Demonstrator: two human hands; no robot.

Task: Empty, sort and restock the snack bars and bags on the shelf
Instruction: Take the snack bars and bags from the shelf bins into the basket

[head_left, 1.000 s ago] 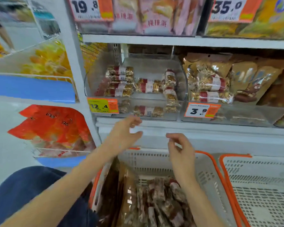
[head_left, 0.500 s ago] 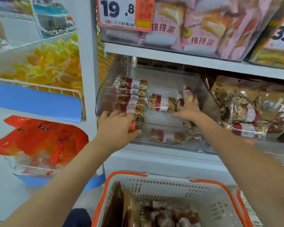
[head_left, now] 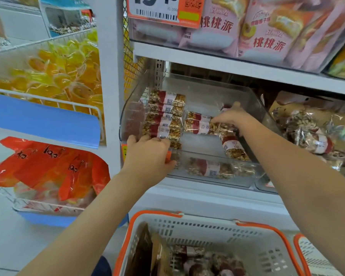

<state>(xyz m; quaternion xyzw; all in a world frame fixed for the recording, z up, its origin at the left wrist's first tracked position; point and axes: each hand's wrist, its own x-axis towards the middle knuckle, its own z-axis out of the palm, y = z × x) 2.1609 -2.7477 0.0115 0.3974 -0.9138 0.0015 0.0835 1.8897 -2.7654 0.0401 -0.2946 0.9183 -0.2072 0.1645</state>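
Observation:
A clear plastic bin [head_left: 211, 90] on the middle shelf holds nut snack bars in clear wrap with red and white labels. A stack of bars [head_left: 164, 114] lies at its left, two bars [head_left: 197, 123] in the middle, one bar [head_left: 234, 149] at the right and one bar [head_left: 209, 169] at the front. My left hand [head_left: 147, 156] grips the bin's front left rim, fingers curled over it below the stack. My right hand [head_left: 230, 116] is inside the bin with its fingers curled on the bars at the right.
A white basket with orange rim [head_left: 217, 232] below holds several bars and brown bags. A second basket [head_left: 307, 253] sits at its right. Brown nut bags [head_left: 311, 136] fill the neighbouring bin. Pink pastry bags [head_left: 267, 30] stand on the upper shelf. Wire racks [head_left: 48, 100] stand left.
Both hands rose from above the basket to the bin. The left hand took hold of the front rim and the right hand reached in onto the bars. The view moved closer.

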